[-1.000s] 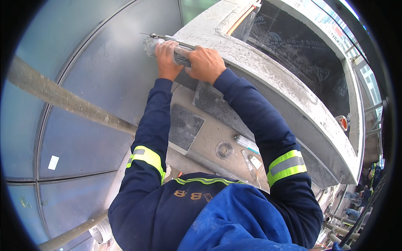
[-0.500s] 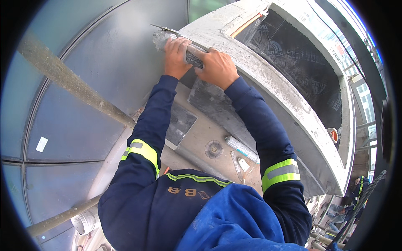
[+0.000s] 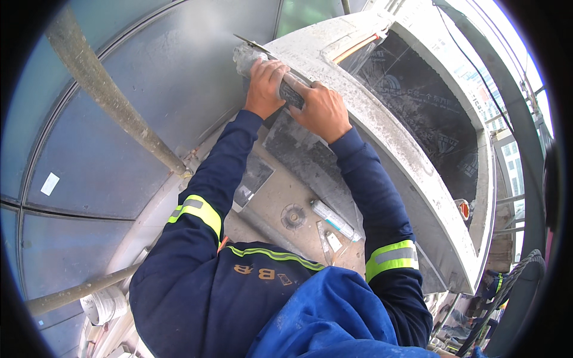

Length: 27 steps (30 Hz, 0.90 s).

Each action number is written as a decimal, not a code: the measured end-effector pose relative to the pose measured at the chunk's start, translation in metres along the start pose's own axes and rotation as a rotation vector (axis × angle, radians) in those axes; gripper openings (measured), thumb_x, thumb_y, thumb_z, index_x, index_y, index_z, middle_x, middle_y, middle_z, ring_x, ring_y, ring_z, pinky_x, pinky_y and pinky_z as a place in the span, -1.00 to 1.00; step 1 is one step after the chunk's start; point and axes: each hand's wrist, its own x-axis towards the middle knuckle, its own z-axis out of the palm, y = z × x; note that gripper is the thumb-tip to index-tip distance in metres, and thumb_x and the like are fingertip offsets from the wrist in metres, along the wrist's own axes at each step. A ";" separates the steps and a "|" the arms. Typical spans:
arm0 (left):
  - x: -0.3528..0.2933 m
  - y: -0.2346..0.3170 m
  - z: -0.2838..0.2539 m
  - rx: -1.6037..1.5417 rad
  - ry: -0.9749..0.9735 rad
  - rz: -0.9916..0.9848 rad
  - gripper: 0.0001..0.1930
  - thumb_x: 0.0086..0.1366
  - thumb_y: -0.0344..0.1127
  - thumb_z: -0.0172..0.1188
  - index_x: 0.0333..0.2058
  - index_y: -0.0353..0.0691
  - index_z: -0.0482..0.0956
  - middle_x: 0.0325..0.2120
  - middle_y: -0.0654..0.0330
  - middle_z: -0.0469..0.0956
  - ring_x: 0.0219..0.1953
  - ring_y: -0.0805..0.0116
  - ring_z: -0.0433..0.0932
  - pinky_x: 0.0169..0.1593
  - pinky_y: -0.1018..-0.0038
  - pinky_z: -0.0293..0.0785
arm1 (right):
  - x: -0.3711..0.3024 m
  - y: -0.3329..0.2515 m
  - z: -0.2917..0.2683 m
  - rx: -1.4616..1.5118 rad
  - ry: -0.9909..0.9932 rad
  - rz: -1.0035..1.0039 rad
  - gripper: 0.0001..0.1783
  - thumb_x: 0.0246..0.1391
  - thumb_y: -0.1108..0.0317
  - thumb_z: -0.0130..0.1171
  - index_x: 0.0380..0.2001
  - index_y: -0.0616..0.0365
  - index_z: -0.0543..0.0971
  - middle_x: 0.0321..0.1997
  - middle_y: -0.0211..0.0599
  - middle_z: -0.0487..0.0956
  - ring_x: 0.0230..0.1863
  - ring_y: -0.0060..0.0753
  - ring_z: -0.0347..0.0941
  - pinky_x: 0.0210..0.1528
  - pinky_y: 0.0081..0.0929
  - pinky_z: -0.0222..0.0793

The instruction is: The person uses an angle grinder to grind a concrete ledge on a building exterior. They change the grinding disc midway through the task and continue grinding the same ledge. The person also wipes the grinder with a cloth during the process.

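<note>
Both my hands are closed around a long grey mortar-smeared bar (image 3: pixel 291 94) at the rim of the pale concrete ledge (image 3: pixel 412 149). My left hand (image 3: pixel 265 89) wraps the bar's far part, beside a lump of wet-looking grey mortar (image 3: pixel 245 59). My right hand (image 3: pixel 325 112) grips the nearer part, its thumb lying along the bar toward the left hand. A thin flat metal edge (image 3: pixel 253 43) sticks out past the mortar lump. My fingers and the ledge hide much of the bar, so its exact kind cannot be made out.
Dark sheeting (image 3: pixel 412 101) fills the recess behind the ledge. Grey panels (image 3: pixel 89 161) and a scaffold pole (image 3: pixel 107 95) stand at left. On the floor below lie a sealant tube (image 3: pixel 335 219), a round drain (image 3: pixel 293 216) and a small white box (image 3: pixel 334 241). A bucket (image 3: pixel 102 304) stands lower left.
The whole view has shifted slightly, so hands and bar appear a little further right. Both hands keep their grip on the bar at the ledge's rim.
</note>
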 end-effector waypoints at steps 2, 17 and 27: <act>0.000 0.003 0.001 -0.004 0.002 0.007 -0.18 -0.34 -0.46 0.55 0.06 -0.13 0.50 0.04 0.14 0.54 0.24 0.11 0.46 0.45 -0.07 0.13 | -0.002 0.002 0.000 0.004 -0.005 0.000 -0.25 -0.03 0.15 0.41 0.32 -0.26 0.54 -0.42 0.02 0.61 -0.40 0.05 0.63 -0.24 -0.10 0.56; -0.003 -0.004 0.009 -0.014 0.004 0.010 -0.18 -0.33 -0.45 0.56 0.07 -0.14 0.50 0.08 0.13 0.53 0.27 0.07 0.44 0.45 -0.08 0.13 | -0.002 0.000 -0.006 0.034 -0.071 0.031 -0.21 -0.01 0.21 0.38 0.36 -0.24 0.47 -0.29 0.04 0.63 -0.32 0.03 0.66 -0.22 -0.10 0.59; -0.002 -0.012 0.010 0.005 0.008 0.013 -0.22 -0.28 -0.43 0.54 0.06 -0.15 0.50 0.05 0.12 0.54 0.25 0.07 0.46 0.44 -0.08 0.15 | 0.006 0.002 0.002 0.031 -0.062 0.022 -0.23 -0.01 0.22 0.38 0.34 -0.19 0.48 -0.28 0.07 0.64 -0.30 0.06 0.67 -0.20 -0.10 0.60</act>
